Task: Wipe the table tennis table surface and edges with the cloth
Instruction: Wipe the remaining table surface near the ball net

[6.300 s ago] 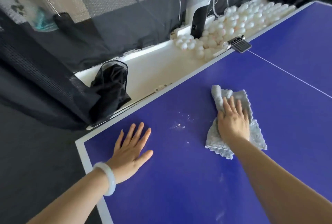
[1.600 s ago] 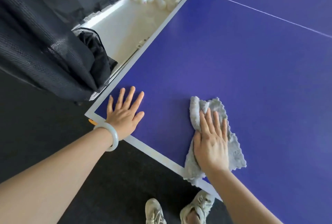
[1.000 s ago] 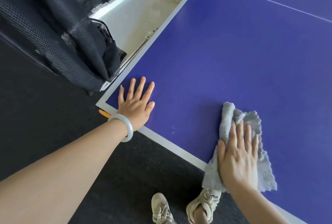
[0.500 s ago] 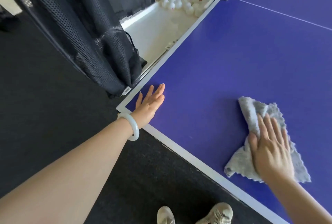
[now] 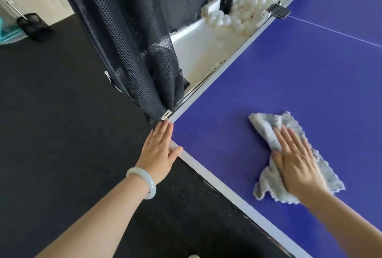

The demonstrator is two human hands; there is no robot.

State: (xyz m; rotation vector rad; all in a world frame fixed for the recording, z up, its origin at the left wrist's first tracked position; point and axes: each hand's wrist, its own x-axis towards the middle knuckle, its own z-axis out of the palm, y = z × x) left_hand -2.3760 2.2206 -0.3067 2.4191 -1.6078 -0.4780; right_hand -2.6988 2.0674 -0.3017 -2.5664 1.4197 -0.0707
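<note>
Crumpled grey terry cloth [image 5: 265, 128]: lies on the blue top of the counter, close to its near edge and well apart from the corner. One bunched end pokes out beyond the fingertips. A scalloped corner trails back toward the white border and stops just short of it.
Bare right hand [image 5: 297, 164]: lies palm down on the cloth with fingers straight and slightly fanned. Its grip is apart, pressing the fabric flat rather than clutching it.
Blue table tennis counter [image 5: 289, 75]: has a white border stripe [image 5: 227, 191] along its edges, and a thin white centre line [image 5: 334, 32] crosses the far part.
Bare left hand [image 5: 159, 150]: lies at the counter's corner with straight fingers held together along the edge. The fingertips reach the corner and the thumb rests on the white stripe. Its grip is apart and holds nothing.
Pale glossy bangle [image 5: 144, 183]: sits round the left wrist.
Black mesh netting [image 5: 134, 51]: hangs just beyond the corner, bunched at its lower end beside the counter's far edge.
White plastic trough [image 5: 202, 51]: runs along that far edge, behind the netting.
Heap of small white balls [image 5: 254, 3]: fills the trough's farther stretch.
Small black clip [image 5: 278, 11]: sits on the counter's edge where the centre line ends.
Dark speckled floor [image 5: 62, 133]: spreads to the left and below the counter.
</note>
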